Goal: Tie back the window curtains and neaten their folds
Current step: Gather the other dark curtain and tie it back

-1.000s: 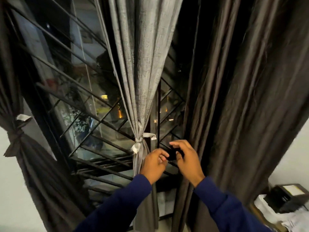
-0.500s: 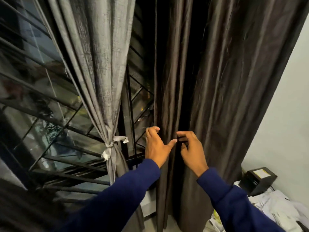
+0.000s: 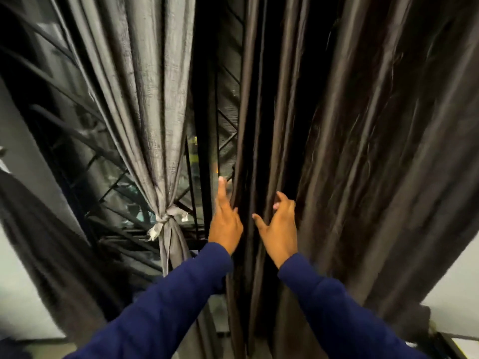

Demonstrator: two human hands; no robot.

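Dark window bars [image 3: 108, 161] blur behind the tied grey curtain [image 3: 153, 104]; your left hand [image 3: 225, 224] seems flat against the brown curtain [image 3: 363, 151], right hand [image 3: 278, 229] loosely spread, holding nothing.

Dark curtain [image 3: 363, 151] ran off the top, right and bottom edges; its hem was out of sight. Grey curtain [image 3: 145, 99] was cut at the top, its tail hidden behind my left sleeve [image 3: 160, 312]. My left hand [image 3: 225, 224] had fingers tucked behind a dark fold, so I could not tell the hold. Right hand [image 3: 280, 229] fingertips were blurred against the cloth; contact unclear. Far-left curtain [image 3: 51, 255] was smeared. Window grille [image 3: 85, 141] and whatever lay outside were too blurred to read.
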